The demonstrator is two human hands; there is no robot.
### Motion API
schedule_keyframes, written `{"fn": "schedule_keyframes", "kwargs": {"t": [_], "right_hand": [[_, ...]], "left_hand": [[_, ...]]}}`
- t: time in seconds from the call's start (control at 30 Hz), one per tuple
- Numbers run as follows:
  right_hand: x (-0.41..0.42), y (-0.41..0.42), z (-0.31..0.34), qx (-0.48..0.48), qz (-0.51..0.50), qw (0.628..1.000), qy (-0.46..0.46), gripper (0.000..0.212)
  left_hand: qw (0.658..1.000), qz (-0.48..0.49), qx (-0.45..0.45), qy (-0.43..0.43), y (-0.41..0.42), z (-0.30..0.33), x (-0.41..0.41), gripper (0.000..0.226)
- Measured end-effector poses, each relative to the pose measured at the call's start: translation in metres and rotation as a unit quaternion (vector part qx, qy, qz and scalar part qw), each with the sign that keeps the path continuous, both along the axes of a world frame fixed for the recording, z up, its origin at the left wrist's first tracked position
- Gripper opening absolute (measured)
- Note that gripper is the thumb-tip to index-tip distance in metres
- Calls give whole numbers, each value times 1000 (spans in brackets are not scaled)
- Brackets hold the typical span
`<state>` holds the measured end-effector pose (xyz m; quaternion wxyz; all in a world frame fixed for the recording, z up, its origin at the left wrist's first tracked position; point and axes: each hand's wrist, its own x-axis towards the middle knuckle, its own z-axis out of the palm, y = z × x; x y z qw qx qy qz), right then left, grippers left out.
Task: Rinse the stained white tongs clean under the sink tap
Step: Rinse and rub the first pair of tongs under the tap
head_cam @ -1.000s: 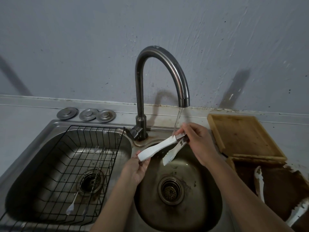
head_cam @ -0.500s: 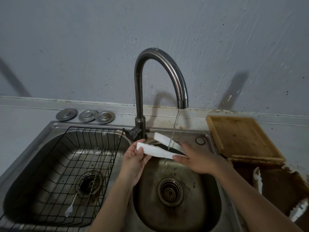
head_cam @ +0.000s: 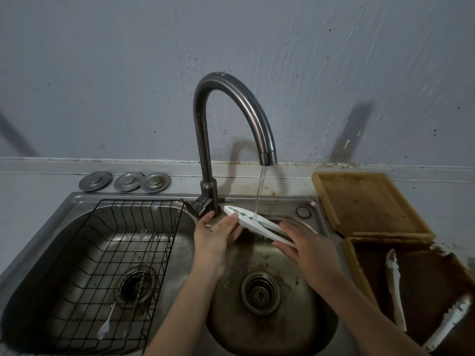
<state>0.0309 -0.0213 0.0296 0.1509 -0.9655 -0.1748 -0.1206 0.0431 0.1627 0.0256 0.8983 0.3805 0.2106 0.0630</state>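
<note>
Both hands hold the white tongs (head_cam: 259, 225) over the right basin (head_cam: 270, 327): left hand (head_cam: 213, 235) closed on the tip end, right hand (head_cam: 305, 249) gripping the hinge end. The tap (head_cam: 232, 119) stream strikes mid-tongs; rinsing looks underway, unfinished.

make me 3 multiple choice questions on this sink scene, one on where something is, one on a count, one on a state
1. Where does the black wire rack sit?
A. in the left basin
B. on the wooden board
C. on the tap

2. How many round metal discs lie behind the sink?
A. one
B. three
C. five

3. What is the tap doing?
A. shut off
B. dripping foam
C. running onto the white tongs

Answers: 1 A, the rack fills the left basin. 2 B, three discs lie in a row. 3 C, a stream lands on the tongs held by the left hand and right hand.
</note>
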Motion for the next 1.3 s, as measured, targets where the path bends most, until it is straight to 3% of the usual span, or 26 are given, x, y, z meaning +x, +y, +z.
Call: {"fn": "schedule_keyframes", "kwargs": {"t": [0.13,0.27,0.47,0.73,0.8,0.87,0.93,1.03,1.2,1.3], "right_hand": [[-1,-1,-1,-44,-5,999,1,52],[1,-1,-1,-37,-2,999,15,54],[6,0,2,-29,0,1000,-2,55],[4,3,20,-66,29,996,57,48],[7,3,37,-73,66,988,122,49],[10,-1,57,1,103,979,178,46],[14,-2,73,98,125,974,159,32],[21,12,87,199,164,961,102,10],[37,44,89,207,220,951,58,12],[42,51,82,258,208,942,44,19]], "left_hand": [[994,-98,20,49,-20,-1,-2,11],[988,-130,30,80,-35,-2,3,13],[997,-13,-43,57,-15,2,26,11],[995,6,87,45,-25,-23,18,10],[994,1,53,96,-22,-33,18,16],[989,-18,-29,146,-22,-38,19,30],[973,-29,-128,188,-23,-42,20,40],[948,-58,-220,222,-32,-36,16,37],[916,-134,-257,278,-42,-39,4,34],[908,-156,-251,298,-42,-38,2,36]]}}
